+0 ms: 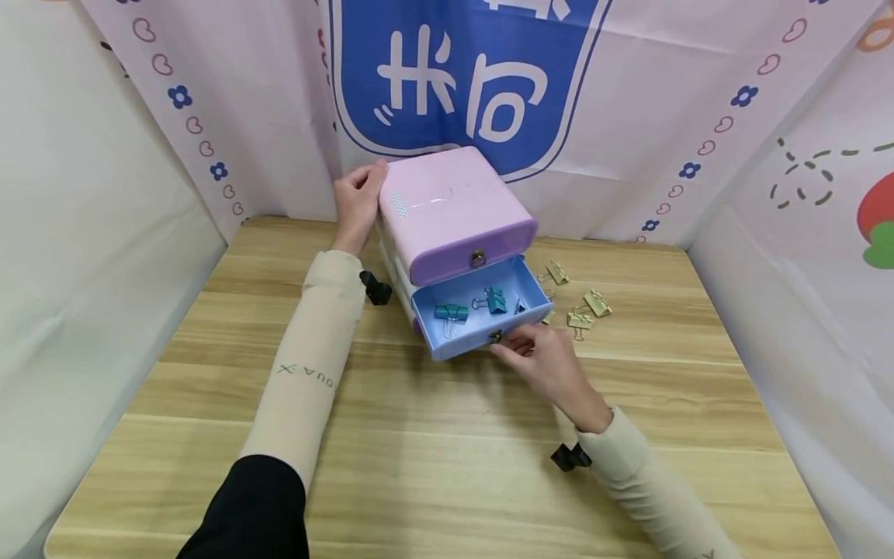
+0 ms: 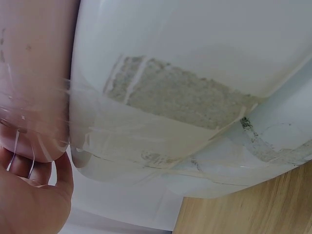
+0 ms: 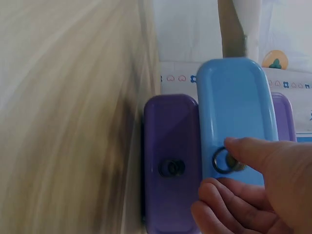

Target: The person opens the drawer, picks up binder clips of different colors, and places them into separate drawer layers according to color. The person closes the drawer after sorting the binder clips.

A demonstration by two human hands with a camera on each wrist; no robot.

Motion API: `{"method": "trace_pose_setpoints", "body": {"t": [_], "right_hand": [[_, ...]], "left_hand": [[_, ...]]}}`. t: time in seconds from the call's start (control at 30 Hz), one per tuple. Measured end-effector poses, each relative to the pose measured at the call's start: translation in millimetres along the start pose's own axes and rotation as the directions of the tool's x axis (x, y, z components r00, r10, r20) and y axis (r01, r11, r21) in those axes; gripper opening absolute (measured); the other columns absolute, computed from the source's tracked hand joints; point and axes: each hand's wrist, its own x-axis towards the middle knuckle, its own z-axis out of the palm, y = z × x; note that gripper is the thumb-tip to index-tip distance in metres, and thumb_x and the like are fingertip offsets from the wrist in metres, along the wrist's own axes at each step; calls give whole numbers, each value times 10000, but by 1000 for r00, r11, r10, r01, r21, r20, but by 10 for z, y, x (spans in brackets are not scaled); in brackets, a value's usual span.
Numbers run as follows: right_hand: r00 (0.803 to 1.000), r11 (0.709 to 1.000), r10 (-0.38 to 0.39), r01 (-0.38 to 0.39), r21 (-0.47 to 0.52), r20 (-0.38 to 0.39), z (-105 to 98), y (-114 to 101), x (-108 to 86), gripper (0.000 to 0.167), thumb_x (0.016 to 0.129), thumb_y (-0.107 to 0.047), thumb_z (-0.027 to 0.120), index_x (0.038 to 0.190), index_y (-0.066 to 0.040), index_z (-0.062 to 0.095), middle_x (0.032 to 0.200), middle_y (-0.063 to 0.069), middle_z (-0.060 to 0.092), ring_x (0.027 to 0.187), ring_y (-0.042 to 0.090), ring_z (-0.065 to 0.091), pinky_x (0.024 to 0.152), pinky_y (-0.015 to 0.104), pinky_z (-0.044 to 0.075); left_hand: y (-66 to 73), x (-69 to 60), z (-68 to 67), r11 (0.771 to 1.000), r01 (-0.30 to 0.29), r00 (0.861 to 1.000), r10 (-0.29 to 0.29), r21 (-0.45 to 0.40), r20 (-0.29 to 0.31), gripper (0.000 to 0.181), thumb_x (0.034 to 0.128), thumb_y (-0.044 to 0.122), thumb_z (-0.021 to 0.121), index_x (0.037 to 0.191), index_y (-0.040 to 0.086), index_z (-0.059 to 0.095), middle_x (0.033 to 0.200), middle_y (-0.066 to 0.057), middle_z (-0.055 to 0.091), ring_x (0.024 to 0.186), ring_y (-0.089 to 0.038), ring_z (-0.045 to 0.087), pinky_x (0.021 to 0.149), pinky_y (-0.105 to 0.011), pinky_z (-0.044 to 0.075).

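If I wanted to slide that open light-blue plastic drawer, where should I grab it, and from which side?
Probably by the small round metal ring pull, pinched or hooked from the front. Its loop stands out from the outer face of the light-blue plastic drawer, which juts forward, so that face is easy to approach; the right hand is at the ring.

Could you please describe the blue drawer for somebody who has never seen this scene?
On the wooden table stands a small pink-topped cabinet. Its middle drawer, touched by the right hand, juts out and holds teal binder clips. Only this one is blue: the upper drawer and lower drawer have purple fronts and sit further back.
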Motion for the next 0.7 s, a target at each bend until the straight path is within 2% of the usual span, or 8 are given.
{"method": "trace_pose_setpoints", "body": {"t": [0.2,0.33,0.5,0.7], "right_hand": [[999,1000,11,-11,3,-52,86,-17,15,210,880,-238,880,885,-47,792,825,77,792,679,117,733,620,194,583],[996,999,48,-47,15,-70,113,-24,28,222,875,-248,885,866,-49,787,801,77,786,666,120,729,605,210,584],[996,996,78,-76,46,-50,135,-7,50,224,875,-253,876,803,-80,754,736,43,752,617,93,669,565,222,556],[998,995,63,-60,86,-23,139,-4,56,223,890,-192,848,731,-111,715,673,8,705,577,94,617,536,234,527]], "left_hand": [[1,-4,-2,1000,-2,1000,2,8,-2,394,1000,441,715,1175,99,800,1020,43,727,950,-91,604,819,-218,493],[11,-16,-7,1000,7,1000,-7,9,-3,395,1002,451,709,1173,107,798,1013,50,714,950,-95,596,818,-223,487],[19,-21,-4,1000,8,1000,-8,21,-10,406,1001,455,709,1176,99,795,1006,59,710,948,-88,594,817,-220,484],[37,-23,9,1000,13,1000,-13,19,-13,402,1000,446,712,1182,97,795,1009,53,711,944,-92,588,808,-224,481]]}}
